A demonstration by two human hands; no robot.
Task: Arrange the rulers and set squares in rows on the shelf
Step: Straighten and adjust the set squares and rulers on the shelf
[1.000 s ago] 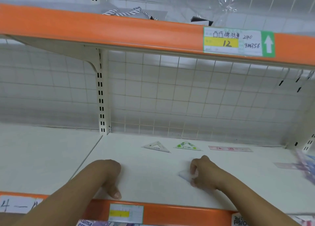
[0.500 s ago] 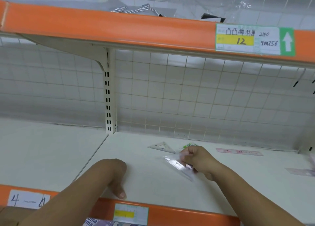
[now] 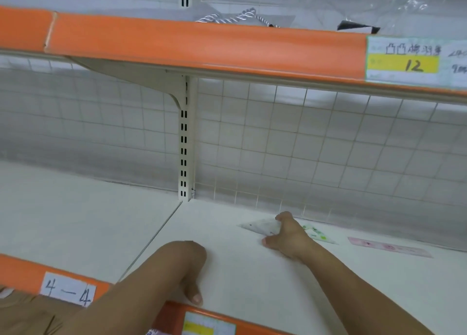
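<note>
The right hand is reaching far in toward the back of the shelf and is gripping a clear set square — fingers curling over its far edge, thumb pressing at the near edge. The set square is sticking out to the left of that hand with its sharp tip pointing left. It is lying low over the shelf, but I cannot tell whether it is resting flat or hovering just above. Just beside the right side of the same hand, a green set square is lying flat. Further right, well apart from the hand, a pink ruler is lying flat near the back.

The left hand is resting on the shelf nearer the person, to the left of the right hand and well apart from it, holding nothing. Its back is facing the camera and only the thumb is showing, pointing toward the orange lip at the front — the fingers are hiding underneath, so I cannot tell if they are clenched or loose. Left of this hand, a handwritten label is sitting on the lip. Beyond both hands a wire grid is backing the shelf. Above them an upper shelf is carrying a price label marked 12.
</note>
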